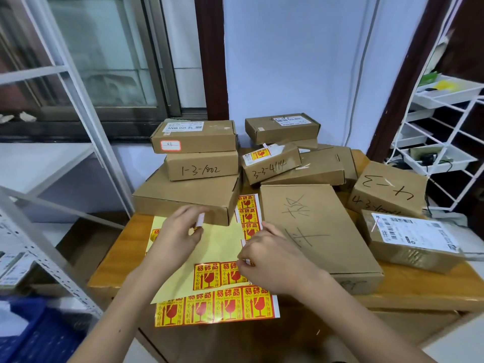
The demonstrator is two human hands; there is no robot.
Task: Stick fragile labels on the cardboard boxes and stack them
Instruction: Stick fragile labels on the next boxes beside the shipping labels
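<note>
Pinching peeled label (200, 220), left hand (178, 231); right hand (272, 263) pinches label sheet (217, 247) edge, sheet flat on wooden table (419, 292), cardboard boxes (314, 231) behind.

Label sheets (217, 307) lie before the cardboard boxes (199, 163) on the table (419, 292).

Red-and-yellow fragile labels (217, 307) sit on a pale yellow backing sheet (220, 242). Plain brown cardboard boxes (317, 226) carry black handwriting.

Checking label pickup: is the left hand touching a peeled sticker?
Touching. The head view shows the left hand pinching a small peeled label between thumb and fingertips, lifted above the yellow backing sheet.
</note>
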